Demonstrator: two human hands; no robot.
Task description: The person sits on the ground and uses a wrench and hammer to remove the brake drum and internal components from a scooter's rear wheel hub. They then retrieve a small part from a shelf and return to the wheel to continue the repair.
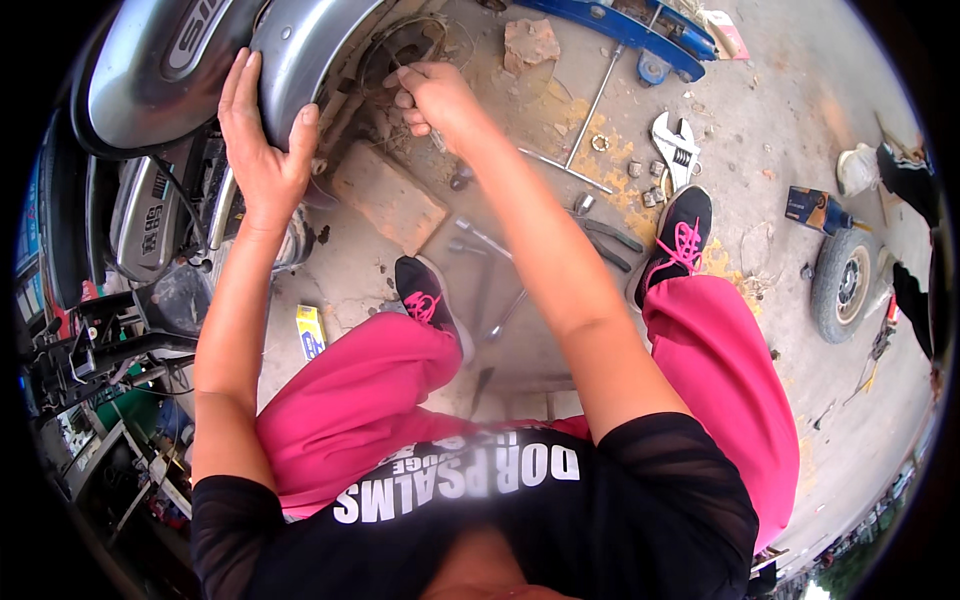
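Note:
My left hand (262, 165) lies against the grey painted fender (296, 52) of a vehicle, fingers stretched up and thumb spread apart. Beyond it, my right hand (438, 105) is closed beside a round, dirty wheel hub (405, 45) under the fender. Its fingers curl around something small that I cannot make out; a bit of metal seems to show below the palm. Under the hub area, a reddish brick-like block (390, 197) lies on the ground, close to the right hand.
A blue floor jack (640, 30) stands at the far side, with a T-handle wrench (592, 110) near it. An adjustable wrench (676, 150), several sockets, pliers (612, 245) and a small yellow box (311, 332) lie around my feet. A small wheel (846, 285) and another person's shoe (857, 170) are at right.

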